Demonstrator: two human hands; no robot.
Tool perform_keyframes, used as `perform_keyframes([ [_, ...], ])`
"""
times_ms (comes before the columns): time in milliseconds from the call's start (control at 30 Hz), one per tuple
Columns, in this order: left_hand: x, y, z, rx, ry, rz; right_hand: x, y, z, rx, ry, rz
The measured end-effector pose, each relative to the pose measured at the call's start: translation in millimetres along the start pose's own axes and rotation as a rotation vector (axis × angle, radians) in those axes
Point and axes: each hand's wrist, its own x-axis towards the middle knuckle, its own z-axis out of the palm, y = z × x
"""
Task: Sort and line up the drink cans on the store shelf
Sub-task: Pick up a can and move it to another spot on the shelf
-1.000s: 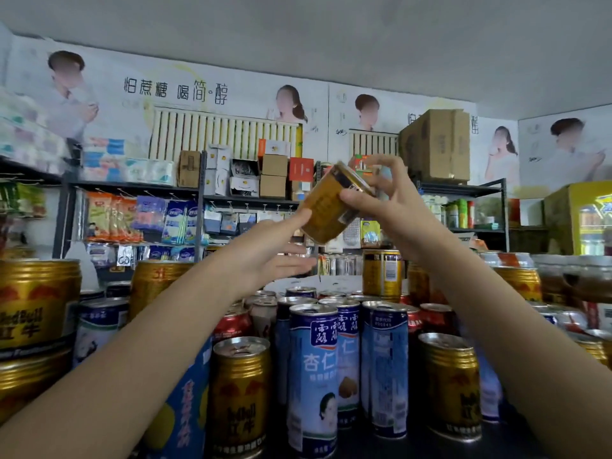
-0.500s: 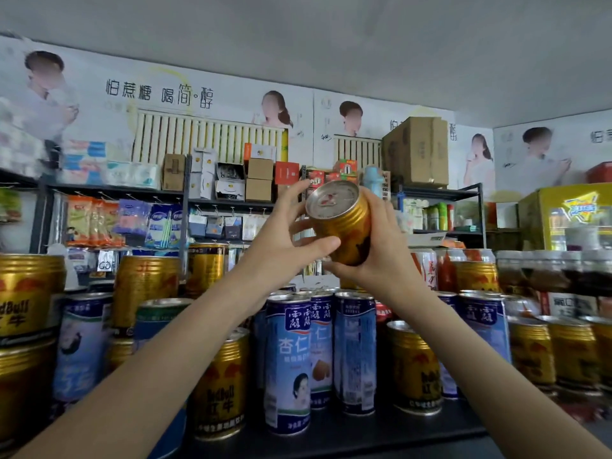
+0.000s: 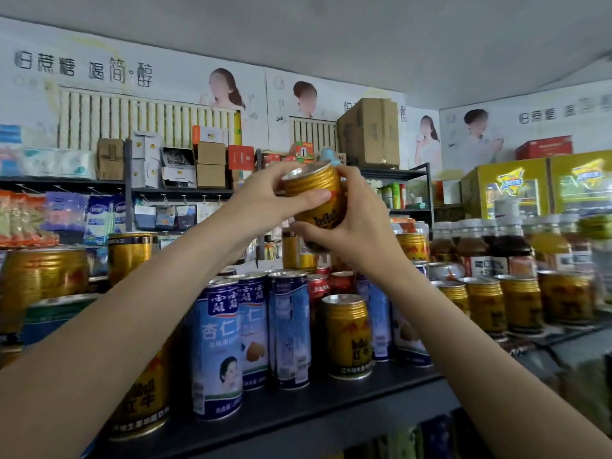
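Note:
I hold a gold Red Bull can up in the air above the shelf, nearly upright and tipped slightly left. My left hand grips its upper part, thumb across the front. My right hand wraps round its lower right side and base. Below, on the dark shelf, stand tall blue-and-white cans, a single gold can and a few red cans behind them.
More gold cans stand at the left and in a row at the right, with capped bottles behind that row. A far rack carries boxes and snack packs. A yellow cooler stands at the right.
The can went from tilted in my right hand alone to held by both hands, then turned more upright with its label facing me. My view has shifted left and down.

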Motion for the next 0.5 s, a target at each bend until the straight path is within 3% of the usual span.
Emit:
perform_keyframes([
  [267, 25.9, 2.5, 85.3, 0.227, 0.03, 0.022, -0.2, 98.6, -101.3, 0.157, 0.045, 0.333],
  [400, 35.5, -3.8, 120.9, 0.293, 0.011, 0.016, -4.8, 159.1, -138.9, 0.235, -0.079, 0.541],
  [500, 41.6, -6.0, 143.4, 0.396, -0.047, -0.015, -15.4, 183.9, -139.3, 0.209, -0.214, 0.582],
])
